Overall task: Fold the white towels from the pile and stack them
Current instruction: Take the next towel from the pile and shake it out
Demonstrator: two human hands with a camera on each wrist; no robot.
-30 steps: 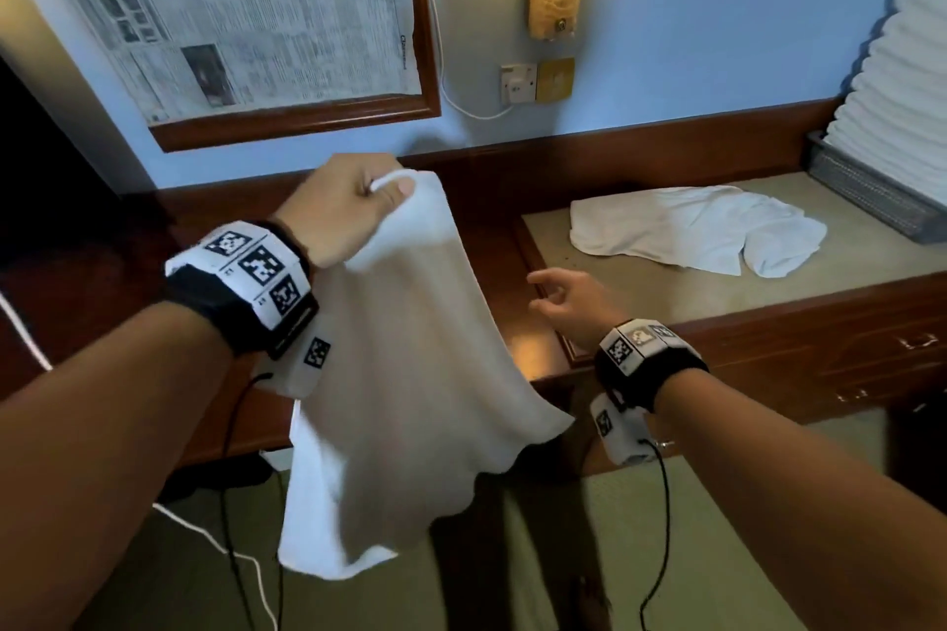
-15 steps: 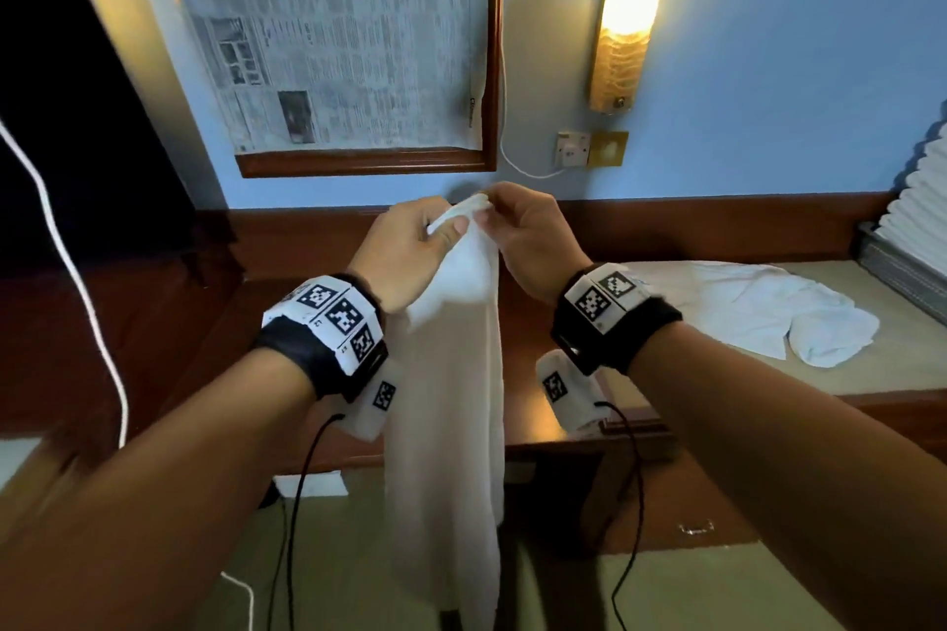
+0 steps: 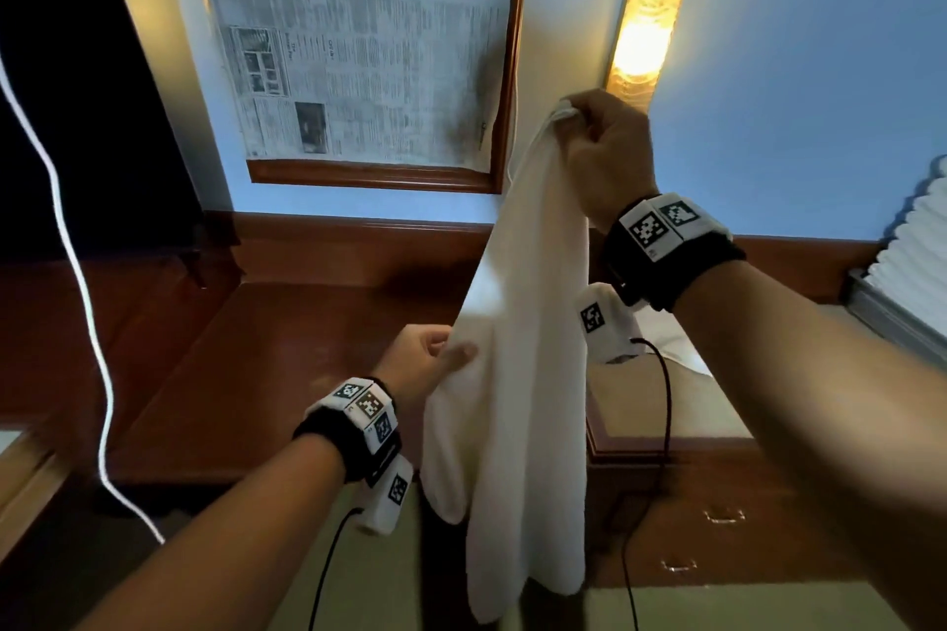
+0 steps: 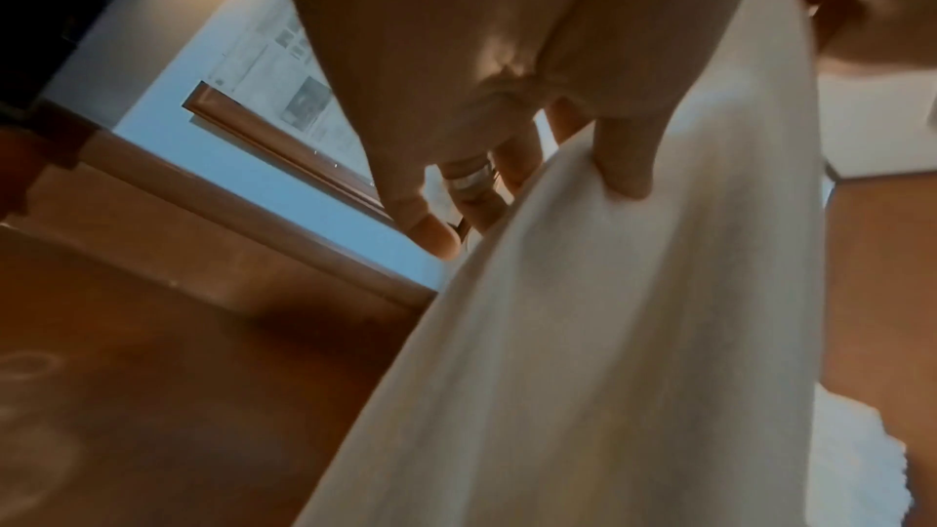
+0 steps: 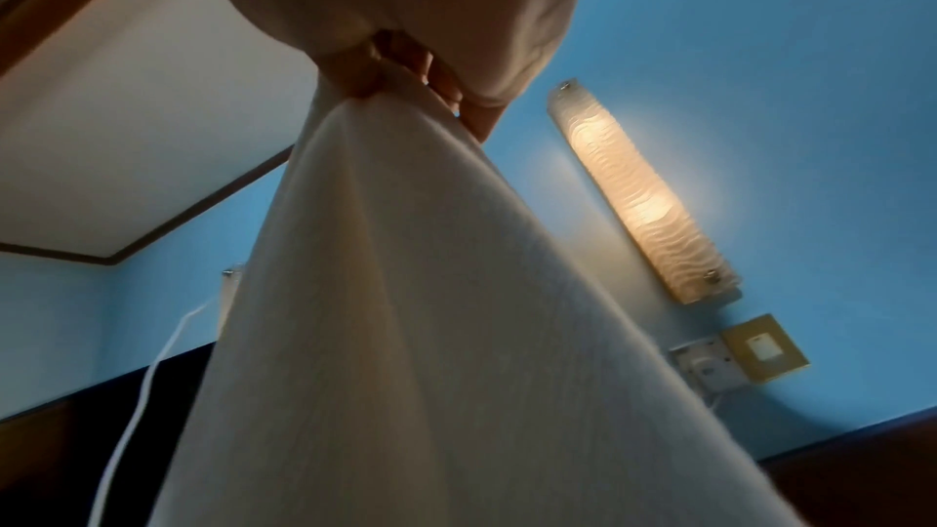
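One white towel (image 3: 522,374) is held in the air above the wooden counter (image 3: 266,374), gathered into a long hanging drape. Two hands are seen on it. The right hand (image 3: 604,154) is raised high beside the one lit wall lamp (image 3: 645,15), and a top corner of the towel is pinched in its curled fingers. The left hand (image 3: 425,364) is held lower, and the towel's left edge is pinched between its thumb and fingers about halfway down. One stack of folded white towels (image 3: 917,241) is seen at the right edge, in a grey tray. One framed newspaper (image 3: 358,41) is hung on the blue wall, and one white cord (image 3: 77,272) is seen at the left. Half a second ago both hands were pinched together at the towel's top; the right hand is now lifted and the left is slid down along the edge.
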